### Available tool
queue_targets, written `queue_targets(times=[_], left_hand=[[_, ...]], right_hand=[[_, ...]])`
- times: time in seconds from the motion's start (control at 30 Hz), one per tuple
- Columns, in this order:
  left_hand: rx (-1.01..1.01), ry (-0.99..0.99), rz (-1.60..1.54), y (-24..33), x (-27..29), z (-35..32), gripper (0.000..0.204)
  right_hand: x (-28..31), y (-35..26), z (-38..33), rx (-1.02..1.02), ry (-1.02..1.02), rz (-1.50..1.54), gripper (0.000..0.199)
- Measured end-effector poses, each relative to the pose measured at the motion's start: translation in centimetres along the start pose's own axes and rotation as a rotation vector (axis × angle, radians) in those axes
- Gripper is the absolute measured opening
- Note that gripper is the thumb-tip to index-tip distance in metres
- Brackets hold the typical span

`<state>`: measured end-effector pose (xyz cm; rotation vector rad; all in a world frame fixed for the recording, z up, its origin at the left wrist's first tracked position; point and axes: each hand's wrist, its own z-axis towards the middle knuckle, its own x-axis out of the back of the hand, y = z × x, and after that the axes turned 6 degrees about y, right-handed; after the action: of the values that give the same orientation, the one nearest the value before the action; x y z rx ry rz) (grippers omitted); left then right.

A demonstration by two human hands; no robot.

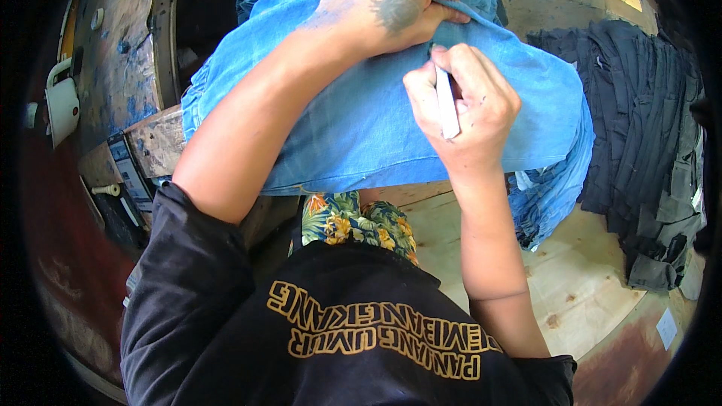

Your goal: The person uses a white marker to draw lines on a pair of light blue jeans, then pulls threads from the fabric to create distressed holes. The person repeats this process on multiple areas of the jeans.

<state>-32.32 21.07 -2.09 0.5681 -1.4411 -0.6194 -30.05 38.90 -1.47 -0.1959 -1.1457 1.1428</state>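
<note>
Left hand point(380, 1) closed, pinching a fold of the blue cloth point(361, 120) near its top edge. Right hand point(462, 105) gripping a white chalk stick point(447, 105), tip down at the cloth just below the left fingers. Cloth draped over the near-left edge of the wooden desk point(571, 286), hanging off it. Dark clothes point(647, 143) piled at the desk's right edge. Black shirt and floral shorts point(353, 222) below.

Table point(571, 286): pale wooden boards; blue denim garment point(361, 120) lies draped over its far edge; heap of dark garments point(647, 150) lies right of the denim.
</note>
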Motion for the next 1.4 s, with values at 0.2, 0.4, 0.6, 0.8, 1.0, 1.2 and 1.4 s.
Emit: queue_targets(times=[0.2, 0.4, 0.6, 0.8, 1.0, 1.2, 1.4], left_hand=[[-0.090, 0.134, 0.076, 0.9, -1.0, -0.5, 0.019], [-0.102, 0.191, 0.144, 0.8, -1.6, -0.5, 0.017], [0.036, 0.146, 0.001, 0.8, -1.6, -0.1, 0.020], [0.131, 0.057, 0.052, 1.9, -0.4, 0.1, 0.022], [0.125, 0.087, -0.064, 1.2, -1.3, 0.3, 0.023], [0.108, 0.117, -0.019, 0.8, -2.0, 0.2, 0.022], [0.156, 0.042, -0.002, 1.6, -0.5, 0.3, 0.024]], right_hand=[[1.7, -1.2, -4.2, -0.004, 0.025, 0.035, 0.015], [3.0, -2.1, -5.4, -0.008, 0.032, 0.065, 0.017], [1.3, -0.4, -2.7, -0.005, 0.112, 0.047, 0.020], [0.6, 0.2, -1.6, -0.030, 0.104, 0.053, 0.016], [1.4, -0.5, -3.2, -0.048, 0.065, 0.054, 0.016], [2.7, -1.4, -5.0, -0.011, 0.082, 0.088, 0.017], [1.1, 0.2, -3.8, 0.012, 0.179, 0.058, 0.016]])
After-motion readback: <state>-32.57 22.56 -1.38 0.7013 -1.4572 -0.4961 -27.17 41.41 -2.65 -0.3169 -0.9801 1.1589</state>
